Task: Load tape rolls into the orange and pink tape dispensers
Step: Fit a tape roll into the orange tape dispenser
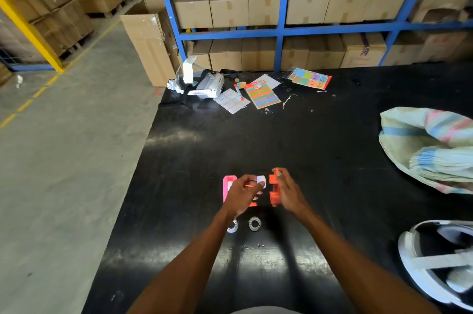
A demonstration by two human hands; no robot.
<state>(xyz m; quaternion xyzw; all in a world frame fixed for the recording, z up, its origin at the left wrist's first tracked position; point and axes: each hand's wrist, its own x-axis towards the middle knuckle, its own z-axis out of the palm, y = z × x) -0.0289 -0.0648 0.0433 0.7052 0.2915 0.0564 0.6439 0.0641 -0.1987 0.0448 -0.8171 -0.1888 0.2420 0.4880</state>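
So the left hand (240, 193) is pinching a small white tape roll (261, 181) in its curled fingers, and the right hand (288, 192) is gripping the blocky orange plastic tape dispenser (273, 197) right beside it. The flat pink plastic tape dispenser (226, 183) is lying on the black table (332, 147) just left of the left hand, with two spare small tape rolls (254, 224) sitting near the wrists.

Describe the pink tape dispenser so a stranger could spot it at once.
Start at the black table, then find the left hand near its middle. Just left of that hand lies the pink dispenser, partly hidden by it. It alone is pink; the right hand grips the orange dispenser.
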